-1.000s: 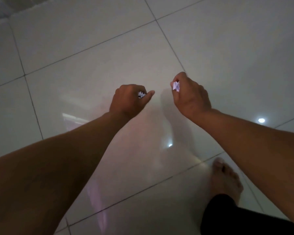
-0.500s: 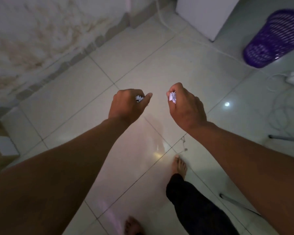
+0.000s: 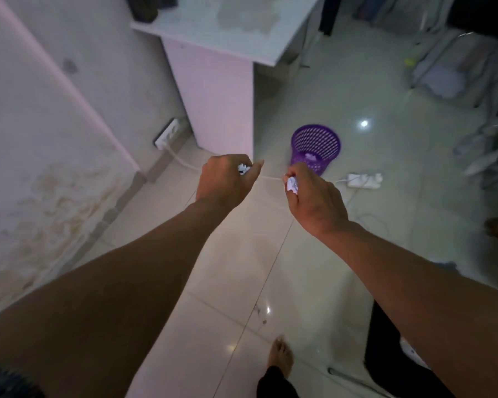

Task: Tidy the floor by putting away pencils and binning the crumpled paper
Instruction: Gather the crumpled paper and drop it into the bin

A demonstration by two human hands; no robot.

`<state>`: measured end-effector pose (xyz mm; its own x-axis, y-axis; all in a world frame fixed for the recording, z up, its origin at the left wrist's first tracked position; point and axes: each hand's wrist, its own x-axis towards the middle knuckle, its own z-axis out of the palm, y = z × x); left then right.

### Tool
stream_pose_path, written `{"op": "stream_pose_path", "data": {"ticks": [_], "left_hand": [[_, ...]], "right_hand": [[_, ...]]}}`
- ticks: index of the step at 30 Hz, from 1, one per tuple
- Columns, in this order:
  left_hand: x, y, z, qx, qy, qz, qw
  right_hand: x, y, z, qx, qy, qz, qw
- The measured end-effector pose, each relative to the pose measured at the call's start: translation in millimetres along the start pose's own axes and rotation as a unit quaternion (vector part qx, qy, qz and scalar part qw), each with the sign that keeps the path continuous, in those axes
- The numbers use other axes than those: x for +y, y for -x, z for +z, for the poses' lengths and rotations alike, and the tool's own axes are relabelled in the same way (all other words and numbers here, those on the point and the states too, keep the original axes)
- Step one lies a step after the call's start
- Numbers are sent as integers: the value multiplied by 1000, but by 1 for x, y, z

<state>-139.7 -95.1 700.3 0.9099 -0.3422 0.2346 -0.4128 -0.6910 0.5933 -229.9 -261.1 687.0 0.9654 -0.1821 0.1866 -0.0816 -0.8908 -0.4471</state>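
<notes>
My left hand (image 3: 223, 180) is closed around a small ball of crumpled white paper (image 3: 243, 168), which peeks out by the thumb. My right hand (image 3: 314, 199) grips another crumpled paper ball (image 3: 292, 184) between its fingers. Both hands are held out in front of me above the tiled floor. A purple mesh waste basket (image 3: 315, 147) stands on the floor just beyond my right hand, with some crumpled paper lying inside it. No pencils are in view.
A white desk (image 3: 222, 30) stands behind the basket against a stained wall (image 3: 41, 168). A white power strip (image 3: 364, 180) and its cable lie on the floor to the right. Metal chair legs and clutter fill the far right. My bare foot (image 3: 281, 354) is below.
The view has swung up and forward from bare floor tiles to the desk corner. The purple basket has come from the upper right to just ahead of my hands, which still hold the paper.
</notes>
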Motion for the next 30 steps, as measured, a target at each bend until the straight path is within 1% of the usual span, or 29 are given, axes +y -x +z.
{"op": "stream_pose_path", "data": {"ticks": [5,8,10,13,17,20,23,26,30], "left_hand": [[82,-71,14,-15,8,54,998],[106,-97,27,-27,19,62,998],[127,-127,45,-41,25,73,996],[137,-156,64,-45,36,80,995],[140,-222,119,-68,40,103,992],[139,-279,156,-71,35,117,990],[136,-322,181,-65,19,141,988],[137,-363,204,-69,23,129,989],[141,-409,242,-87,14,94,992]], "right_hand": [[52,-47,-71,53,8,40,998],[74,-68,-92,71,9,63,995],[101,-91,-111,80,16,89,993],[125,-115,-118,86,8,93,992],[175,-162,-109,84,7,131,988],[204,-203,-99,101,0,139,985],[222,-242,-93,92,-5,159,983],[244,-278,-91,71,-10,168,983],[290,-326,-85,43,-17,179,983]]}}
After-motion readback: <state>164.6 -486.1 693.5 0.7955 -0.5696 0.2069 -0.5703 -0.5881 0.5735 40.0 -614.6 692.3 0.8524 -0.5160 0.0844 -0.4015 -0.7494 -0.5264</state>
